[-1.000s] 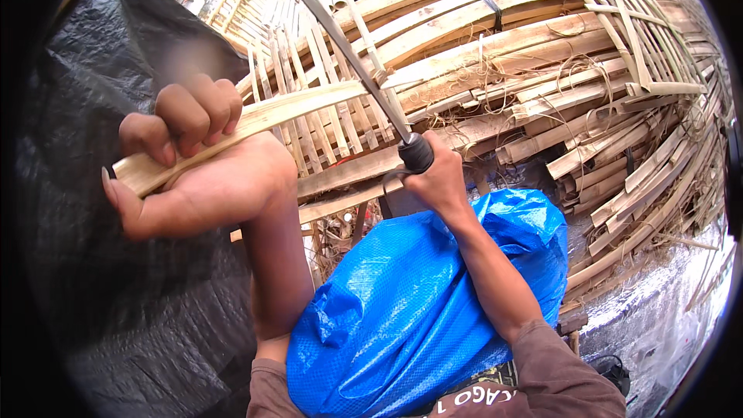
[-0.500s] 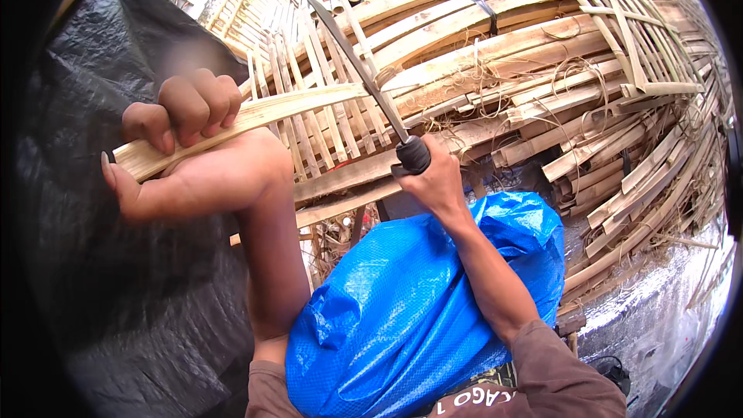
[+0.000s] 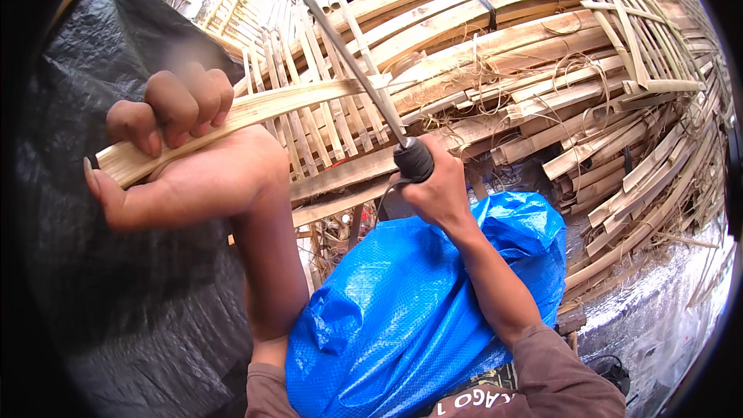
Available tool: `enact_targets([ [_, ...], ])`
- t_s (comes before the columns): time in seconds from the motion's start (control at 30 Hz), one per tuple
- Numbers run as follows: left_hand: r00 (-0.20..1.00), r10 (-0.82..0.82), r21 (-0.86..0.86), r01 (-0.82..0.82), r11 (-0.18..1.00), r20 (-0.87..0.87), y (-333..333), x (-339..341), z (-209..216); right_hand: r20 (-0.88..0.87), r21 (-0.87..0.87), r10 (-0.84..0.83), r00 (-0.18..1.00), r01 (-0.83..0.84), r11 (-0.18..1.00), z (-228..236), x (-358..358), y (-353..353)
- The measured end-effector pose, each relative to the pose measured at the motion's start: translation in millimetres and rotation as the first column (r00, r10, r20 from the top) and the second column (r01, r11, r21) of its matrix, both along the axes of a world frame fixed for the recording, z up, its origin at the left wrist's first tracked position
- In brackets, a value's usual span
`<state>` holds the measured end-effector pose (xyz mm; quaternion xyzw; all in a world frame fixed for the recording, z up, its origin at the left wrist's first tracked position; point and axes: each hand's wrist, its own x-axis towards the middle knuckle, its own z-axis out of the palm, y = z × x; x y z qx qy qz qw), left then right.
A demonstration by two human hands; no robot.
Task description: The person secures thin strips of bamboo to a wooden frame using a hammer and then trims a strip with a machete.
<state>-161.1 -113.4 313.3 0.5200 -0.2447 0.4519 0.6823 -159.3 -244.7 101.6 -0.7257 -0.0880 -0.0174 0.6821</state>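
Note:
A pale split bamboo strip (image 3: 290, 101) lies across my left hand (image 3: 186, 147), palm up, fingers curled over its top and thumb near its outer end. Its far end reaches rightward to the blade of a long knife (image 3: 352, 62). My right hand (image 3: 437, 186) is wrapped round the knife's dark, wound handle, with the blade slanting up and to the left. Where they cross, the blade stands against the strip near its tip. Over my lap lies a blue plastic sheet (image 3: 410, 294), beneath my right forearm.
Stacked bamboo slats (image 3: 495, 54) fill the far and right side, with loose curled fibres (image 3: 573, 70) on them. A slatted bamboo frame (image 3: 309, 101) lies behind the strip. At the left hangs a black tarp (image 3: 155, 302). Silvery sheeting (image 3: 642, 340) covers the lower right.
My left hand and the bamboo strip have shifted slightly left. The knife stays across the strip near its far end, its blade tip a little farther up and left.

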Motion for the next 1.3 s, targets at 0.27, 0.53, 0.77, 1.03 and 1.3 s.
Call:
enact_targets([
  [0.27,0.999,-0.028,-0.023,0.028,0.999,-0.020,-7,-1,-1,-0.132,-0.130,-0.126,0.983,0.109,0.986,-61,28,0],
  [0.53,0.974,0.223,-0.001,-0.224,0.975,-0.042,-10,5,8,-0.062,-0.091,-0.015,0.998,0.009,0.996,-37,3,0],
  [0.77,0.969,0.236,-0.063,-0.241,0.968,-0.076,-27,25,20,-0.147,-0.167,-0.063,0.987,0.038,0.985,-51,8,-21],
  [1.03,0.969,0.231,-0.076,-0.238,0.968,-0.092,-20,28,23,-0.262,-0.192,-0.109,0.959,0.059,0.980,-76,14,-22],
  [1.3,0.981,0.176,-0.011,-0.177,0.984,-0.080,1,27,24,-0.186,-0.159,-0.056,0.981,0.027,0.987,-60,3,-19],
])
